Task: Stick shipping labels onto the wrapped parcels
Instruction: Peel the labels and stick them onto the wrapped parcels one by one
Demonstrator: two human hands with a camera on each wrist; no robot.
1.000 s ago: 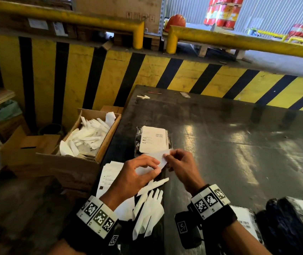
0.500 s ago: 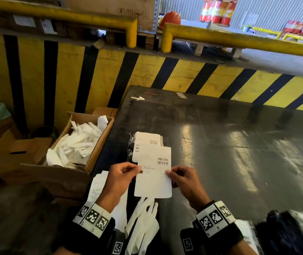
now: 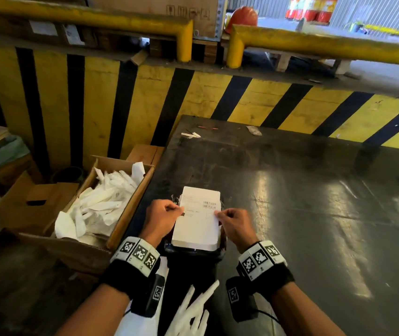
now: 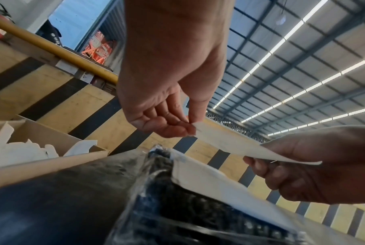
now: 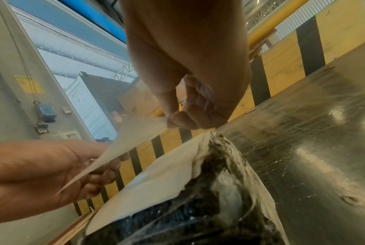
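A white shipping label (image 3: 197, 226) with a barcode hangs flat just above a black wrapped parcel (image 3: 193, 254) on the dark table. My left hand (image 3: 163, 220) pinches the label's left edge and my right hand (image 3: 233, 226) pinches its right edge. The parcel carries another white label (image 3: 203, 194) at its far end. In the left wrist view, thumb and fingers of the left hand (image 4: 189, 128) nip the label (image 4: 236, 144) over the parcel (image 4: 198, 207). The right wrist view shows the right hand (image 5: 175, 119) holding the label (image 5: 124, 149) above the parcel (image 5: 208, 207).
An open cardboard box (image 3: 125, 209) with several white backing strips stands left of the table (image 3: 314, 214). More strips (image 3: 193, 309) lie at the table's near edge. A yellow-and-black striped barrier (image 3: 193, 93) with yellow rails runs behind. Small scraps (image 3: 191, 135) lie at the far table edge.
A second ago both hands were peeling the label from its backing. Now they hold it spread by both edges, and they have carried it forward over the parcel.
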